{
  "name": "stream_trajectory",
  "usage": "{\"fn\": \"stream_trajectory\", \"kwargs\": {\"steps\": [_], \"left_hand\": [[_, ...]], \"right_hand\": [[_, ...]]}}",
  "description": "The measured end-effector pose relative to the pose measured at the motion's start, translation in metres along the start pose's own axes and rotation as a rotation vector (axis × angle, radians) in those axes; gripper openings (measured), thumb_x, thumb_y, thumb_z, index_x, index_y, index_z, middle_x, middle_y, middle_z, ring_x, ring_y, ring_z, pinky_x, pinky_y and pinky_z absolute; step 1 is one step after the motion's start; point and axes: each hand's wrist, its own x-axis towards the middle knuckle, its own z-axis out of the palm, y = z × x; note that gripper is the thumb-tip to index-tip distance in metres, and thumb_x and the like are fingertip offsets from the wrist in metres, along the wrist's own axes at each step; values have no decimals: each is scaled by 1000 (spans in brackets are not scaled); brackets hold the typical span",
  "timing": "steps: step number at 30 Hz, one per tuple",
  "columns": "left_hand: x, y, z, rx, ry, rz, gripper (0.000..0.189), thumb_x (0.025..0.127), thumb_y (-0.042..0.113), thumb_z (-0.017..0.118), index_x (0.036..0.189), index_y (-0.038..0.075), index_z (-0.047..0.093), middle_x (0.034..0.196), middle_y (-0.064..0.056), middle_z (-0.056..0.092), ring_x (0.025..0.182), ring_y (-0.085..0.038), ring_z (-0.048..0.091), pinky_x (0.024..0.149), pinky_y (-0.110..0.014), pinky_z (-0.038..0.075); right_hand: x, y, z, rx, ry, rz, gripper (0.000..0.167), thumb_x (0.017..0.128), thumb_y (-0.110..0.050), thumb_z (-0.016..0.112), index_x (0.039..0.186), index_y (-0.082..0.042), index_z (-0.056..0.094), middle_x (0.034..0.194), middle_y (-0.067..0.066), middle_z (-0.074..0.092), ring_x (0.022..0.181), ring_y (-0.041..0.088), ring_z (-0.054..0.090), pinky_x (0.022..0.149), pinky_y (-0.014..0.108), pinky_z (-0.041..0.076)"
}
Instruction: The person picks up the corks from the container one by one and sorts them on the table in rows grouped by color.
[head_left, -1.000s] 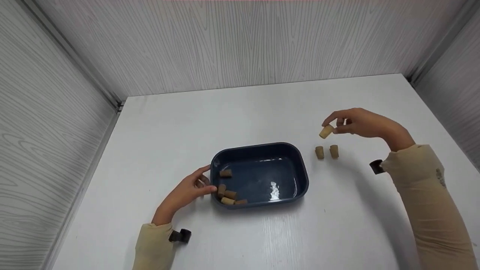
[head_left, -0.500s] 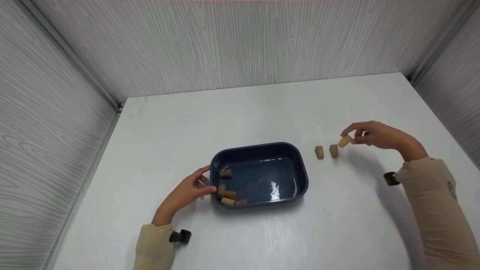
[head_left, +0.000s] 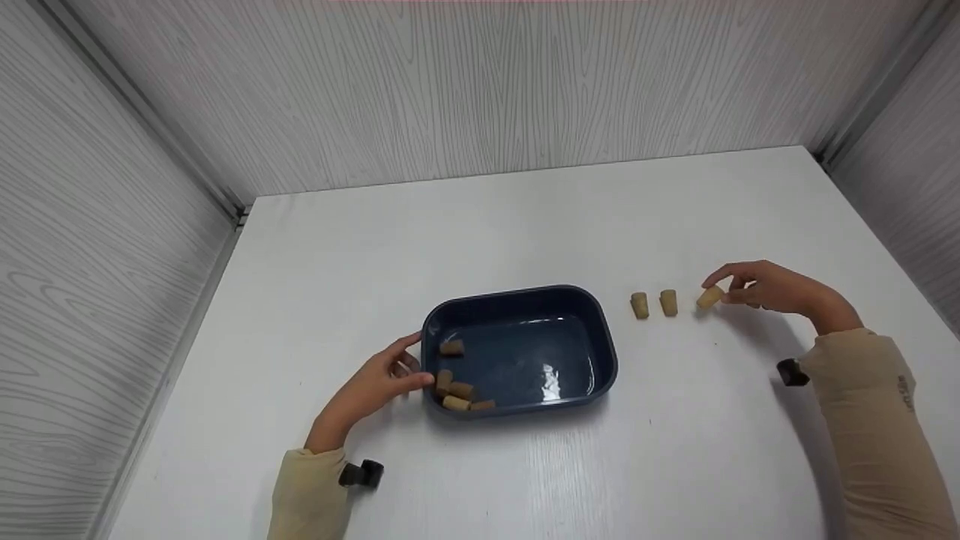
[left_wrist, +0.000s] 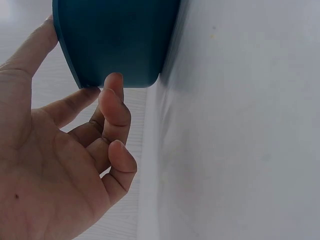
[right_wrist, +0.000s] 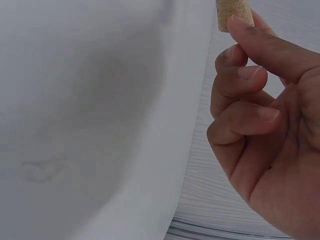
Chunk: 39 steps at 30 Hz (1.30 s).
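The left hand (head_left: pixel 375 382) grips the left end of the blue dish (head_left: pixel 510 360), five corks (head_left: pixel 461 390) lie inside near that end, and right of the dish, past two corks (head_left: pixel 668 303), the right hand (head_left: pixel 776 289) pinches a pale cork (head_left: pixel 709 298).

Right grip (head_left: pixel 776 289): thumb and fingers pinch a pale cork (head_left: pixel 709 298) tilted low over the bench (head_left: pixel 525 232); contact with the surface cannot be told.
Bench corks: two, a left one (head_left: pixel 639 305) and a right one (head_left: pixel 669 302), side by side and apart, between tray and right hand.
Blue tray (head_left: pixel 616 364): on the bench, rounded corners, glare on its floor.
Tray corks (head_left: pixel 461 391): five, four bunched in the near-left corner, one farther back by the left wall.
Left grip (head_left: pixel 375 382): thumb and a finger touch the tray's left side.
Sleeves (head_left: pixel 862 405): beige, a black device (head_left: pixel 361 474) at each wrist.
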Motion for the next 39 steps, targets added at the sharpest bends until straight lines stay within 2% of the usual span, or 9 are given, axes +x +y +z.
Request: {"fn": "stream_trajectory", "kwargs": {"steps": [5, 9, 20, 23, 30, 34, 38, 39], "left_hand": [[-1, 0, 0, 18, 0, 6, 78, 87, 42, 69, 151, 14, 33, 105, -10, 58, 79, -13, 55, 66, -27, 43], [-1, -1, 0, 23, 1, 7, 78, 88, 42, 69, 151, 13, 33, 105, -10, 58, 79, -13, 55, 66, -26, 43], [-1, 1, 1, 19, 6, -5, 78, 87, 43, 69, 151, 15, 34, 104, -8, 59, 76, -15, 55, 65, -28, 43], [0, 0, 1, 20, 11, 5, 78, 87, 43, 69, 150, 13, 34, 103, -7, 58, 74, -14, 55, 63, -28, 43], [1, 0, 0, 8, -16, 13, 77, 89, 40, 68, 151, 11, 33, 105, -10, 58, 74, -14, 54, 63, -27, 42], [-2, 6, -1, 3, -22, 7, 75, 90, 35, 68, 151, 9, 33, 105, -12, 58, 75, -15, 54, 63, -27, 42], [-2, 6, -1, 6, -10, 8, 75, 89, 39, 68, 150, 11, 35, 103, -11, 58, 75, -16, 55, 63, -27, 42], [1, 0, -1, 9, -6, 10, 76, 88, 40, 68, 150, 12, 35, 104, -10, 58, 75, -15, 55, 63, -27, 42]], "right_hand": [[1, 9, 2, 10, -16, 40, 32, 96, -9, 57, 127, -12, 60, 83, 5, 50, 64, 10, 42, 56, 26, 40], [2, 10, 4, 6, -26, 52, 32, 96, -8, 56, 128, -11, 60, 89, 7, 53, 66, 11, 43, 57, 27, 40], [4, 13, 5, 45, -63, 41, 34, 97, -3, 49, 128, -9, 61, 76, 2, 46, 56, 9, 38, 54, 25, 38], [4, 15, 5, 49, -71, 70, 36, 97, -6, 50, 131, -12, 59, 79, 2, 45, 59, 9, 38, 55, 24, 37], [-1, 14, 7, 39, -80, 82, 48, 95, -12, 57, 142, -14, 47, 104, 13, 55, 69, 12, 43, 57, 26, 37], [-2, 12, 11, 8, -77, 93, 55, 93, -23, 63, 143, -12, 43, 108, 16, 58, 76, 15, 48, 62, 29, 42], [0, 9, 14, -24, -65, 96, 59, 91, -30, 67, 139, -5, 44, 109, 21, 56, 81, 18, 51, 66, 32, 44], [0, 8, 14, -29, -58, 98, 59, 90, -30, 67, 138, -3, 45, 109, 22, 56, 82, 18, 52, 67, 31, 44]]}}
